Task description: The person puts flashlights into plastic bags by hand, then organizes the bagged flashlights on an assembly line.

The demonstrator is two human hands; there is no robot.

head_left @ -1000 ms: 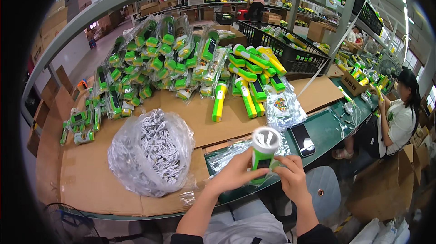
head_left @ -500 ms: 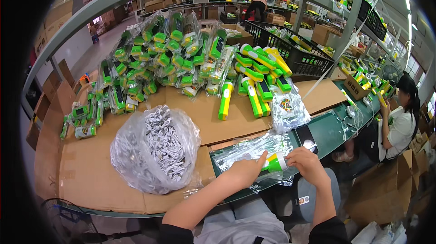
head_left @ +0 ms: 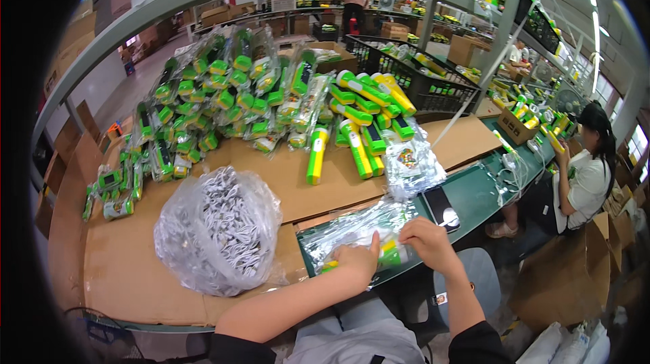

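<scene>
A green and yellow flashlight [head_left: 390, 254] lies low over the bench edge, and clear plastic film covers part of it. My left hand [head_left: 357, 262] is wrapped round its body with the thumb raised. At its head end, my right hand [head_left: 428, 241] has its fingers pinched on the clear plastic bag [head_left: 405, 250]; the fingertips are partly hidden. Under and behind my hands lies a stack of flat clear bags [head_left: 338, 232]. More unbagged flashlights [head_left: 316, 155] lie beyond, beside a pile of printed clear bags [head_left: 410, 164].
A big plastic sack of white cords [head_left: 233, 228] stands at the left on cardboard. Behind it rises a heap of bagged flashlights [head_left: 223, 93]. A black crate [head_left: 433, 86] stands at the back, and a dark phone-like slab [head_left: 441, 208] lies right. A co-worker [head_left: 586, 167] sits at the right.
The flashlight's white head, bare earlier, is now covered by plastic and my right hand. Both hands appear slightly further left, as the whole view has shifted.
</scene>
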